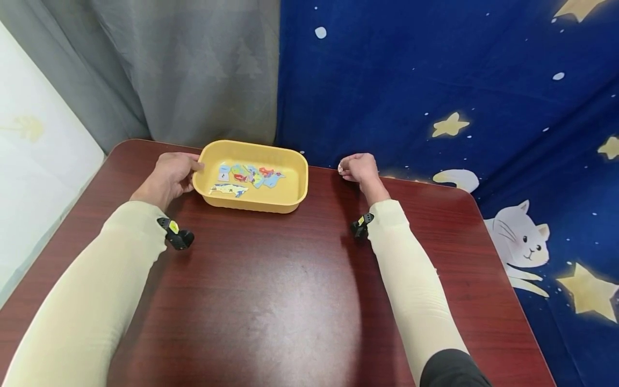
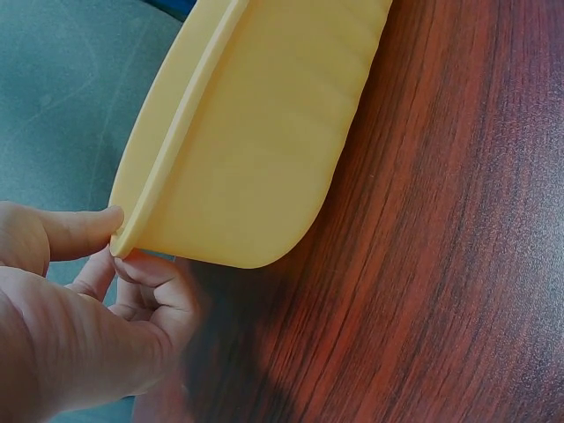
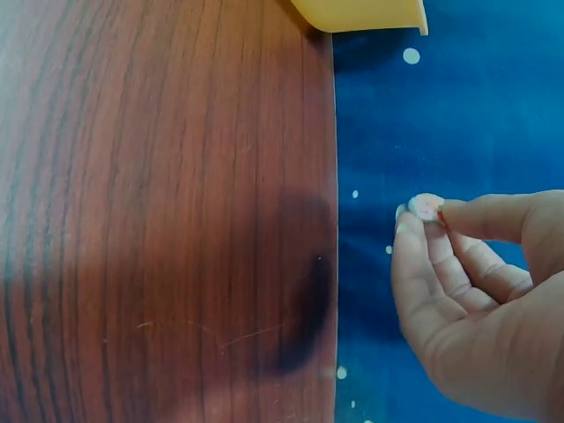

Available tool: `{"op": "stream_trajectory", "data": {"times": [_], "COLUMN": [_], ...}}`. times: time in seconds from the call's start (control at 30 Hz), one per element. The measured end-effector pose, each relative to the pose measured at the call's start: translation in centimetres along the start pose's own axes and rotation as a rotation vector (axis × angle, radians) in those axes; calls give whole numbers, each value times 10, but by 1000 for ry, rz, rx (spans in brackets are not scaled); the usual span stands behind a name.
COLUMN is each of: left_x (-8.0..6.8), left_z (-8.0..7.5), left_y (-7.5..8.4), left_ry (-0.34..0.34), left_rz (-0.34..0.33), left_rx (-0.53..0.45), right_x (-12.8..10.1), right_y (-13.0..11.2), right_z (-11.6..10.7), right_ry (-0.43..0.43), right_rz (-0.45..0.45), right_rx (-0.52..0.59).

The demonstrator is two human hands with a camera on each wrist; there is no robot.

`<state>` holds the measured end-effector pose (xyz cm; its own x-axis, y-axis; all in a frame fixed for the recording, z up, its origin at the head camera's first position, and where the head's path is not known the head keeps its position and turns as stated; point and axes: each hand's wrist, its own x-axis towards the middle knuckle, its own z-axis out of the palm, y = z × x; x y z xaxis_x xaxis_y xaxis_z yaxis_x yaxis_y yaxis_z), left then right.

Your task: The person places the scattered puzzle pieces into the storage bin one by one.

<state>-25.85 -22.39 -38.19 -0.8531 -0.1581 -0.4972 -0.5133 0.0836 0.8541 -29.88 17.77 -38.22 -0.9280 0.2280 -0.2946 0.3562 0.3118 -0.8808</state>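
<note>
Your left hand (image 1: 170,176) pinches the left rim of the yellow plastic tray (image 1: 296,177), thumb (image 2: 75,231) on top of the lip and curled fingers beneath it. The tray sits at the far edge of the dark wooden table (image 1: 271,301), between your two hands, touching the left one and well apart from the right. Your right hand (image 1: 358,167) hovers at the table's far edge, thumb and forefinger pressed together on one small pale piece (image 3: 425,206). One tray, holding several colourful flat puzzle pieces (image 1: 249,176); their exact count cannot be told.
</note>
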Motion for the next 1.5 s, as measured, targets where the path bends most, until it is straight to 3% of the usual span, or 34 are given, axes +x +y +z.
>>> {"op": "stream_trajectory", "data": {"times": [0.37,1.17,1.5], "left_x": [1,4,3], "left_z": [-1,-2,-1], "left_y": [-1,-2,-1], "left_ry": [-10,-18,-10], "left_rz": [-3,23,2], "left_rx": [4,-17,-15], "right_x": [-2,-24,-31], "right_y": [-8,-42,-47], "right_z": [8,33,55], "right_ry": [-77,-202,-248], "right_rz": [-12,-136,-122], "right_rx": [72,85,74]}}
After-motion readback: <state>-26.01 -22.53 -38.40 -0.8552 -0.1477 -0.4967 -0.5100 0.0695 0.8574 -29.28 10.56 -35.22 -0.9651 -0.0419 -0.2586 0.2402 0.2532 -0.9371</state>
